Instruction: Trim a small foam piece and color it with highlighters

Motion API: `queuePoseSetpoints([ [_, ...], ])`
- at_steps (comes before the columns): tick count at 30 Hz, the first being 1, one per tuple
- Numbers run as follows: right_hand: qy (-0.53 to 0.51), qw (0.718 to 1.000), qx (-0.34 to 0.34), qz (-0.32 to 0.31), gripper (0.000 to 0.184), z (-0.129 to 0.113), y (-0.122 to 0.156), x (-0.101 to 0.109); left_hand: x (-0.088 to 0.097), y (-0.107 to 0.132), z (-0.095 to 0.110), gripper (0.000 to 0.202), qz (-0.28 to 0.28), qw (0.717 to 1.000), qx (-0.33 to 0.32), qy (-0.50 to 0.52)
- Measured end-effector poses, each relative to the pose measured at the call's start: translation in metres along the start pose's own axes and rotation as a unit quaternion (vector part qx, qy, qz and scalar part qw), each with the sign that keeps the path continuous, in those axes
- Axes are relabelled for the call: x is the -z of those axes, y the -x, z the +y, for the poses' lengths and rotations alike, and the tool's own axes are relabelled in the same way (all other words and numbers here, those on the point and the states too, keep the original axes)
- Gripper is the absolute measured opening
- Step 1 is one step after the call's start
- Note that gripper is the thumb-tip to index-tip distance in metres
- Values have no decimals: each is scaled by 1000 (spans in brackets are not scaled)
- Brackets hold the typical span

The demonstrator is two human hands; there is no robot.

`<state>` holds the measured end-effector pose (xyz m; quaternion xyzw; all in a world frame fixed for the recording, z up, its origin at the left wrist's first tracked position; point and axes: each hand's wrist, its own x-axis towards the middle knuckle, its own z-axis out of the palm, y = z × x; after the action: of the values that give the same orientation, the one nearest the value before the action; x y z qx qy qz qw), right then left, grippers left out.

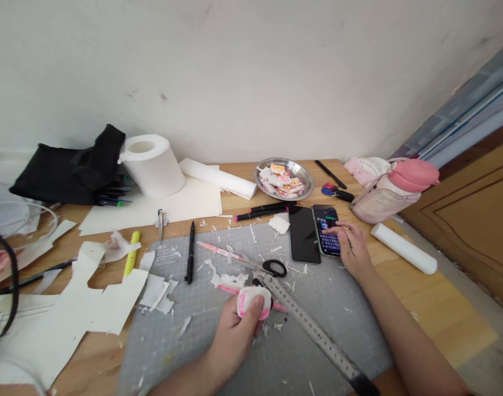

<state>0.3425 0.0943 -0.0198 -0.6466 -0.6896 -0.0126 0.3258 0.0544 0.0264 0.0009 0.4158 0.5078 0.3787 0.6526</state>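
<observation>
My left hand grips a small white rounded-square piece with pink edges, thumb pressed on its front; I cannot tell what it is made of. At the right, a finger of my right hand is at the screen of a lit phone showing a keyboard. A thin pen-like stick is tucked between that hand's fingers. Left of the lit phone lies a dark-screened phone. Black-handled scissors and a steel ruler lie just beyond and right of my left hand.
Paper scraps litter the grey cutting mat. A metal dish holds several coloured pieces. A paper roll, black pouch, markers, black pen, yellow highlighter, cut paper and pink bag lie around.
</observation>
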Motion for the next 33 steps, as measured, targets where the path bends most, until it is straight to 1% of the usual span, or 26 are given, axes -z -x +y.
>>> queuePoseSetpoints([
  [5, 4, 1000, 6, -29, 46, 0, -1, 0, 0, 0, 0, 60, -11, 1000, 2, -1],
  [7, 7, 1000, 5, -15, 45, -1, 0, 2, 0, 0, -2, 60, -10, 1000, -2, 2],
  [10, 3, 999, 8, 34, 44, -1, 1, 7, 1, 0, -4, 61, -4, 1000, 2, 4],
  [12, -3, 999, 14, 45, 43, -1, 2, 9, 1, 1, -3, 62, -3, 1000, 3, 0],
  [16, -15, 999, 29, 22, 42, -1, 2, 10, 0, 1, 1, 63, 1, 1000, 8, -13],
  [20, -20, 999, 45, -8, 42, -1, 2, 8, 1, 0, 1, 65, -2, 1000, 8, -15],
  [22, -16, 999, 42, -8, 43, -1, 2, 8, 0, 0, 0, 65, -4, 1000, 10, -12],
  [26, -4, 999, 28, 17, 45, 0, 2, 7, 0, 0, -2, 64, -9, 1000, 6, -8],
  [31, 10, 999, 38, -8, 44, 1, -1, 2, 1, 0, 0, 64, -2, 1000, 9, -14],
  [33, 12, 999, 45, -10, 42, 1, -1, 2, 1, 0, 1, 64, -5, 1000, 7, -17],
])
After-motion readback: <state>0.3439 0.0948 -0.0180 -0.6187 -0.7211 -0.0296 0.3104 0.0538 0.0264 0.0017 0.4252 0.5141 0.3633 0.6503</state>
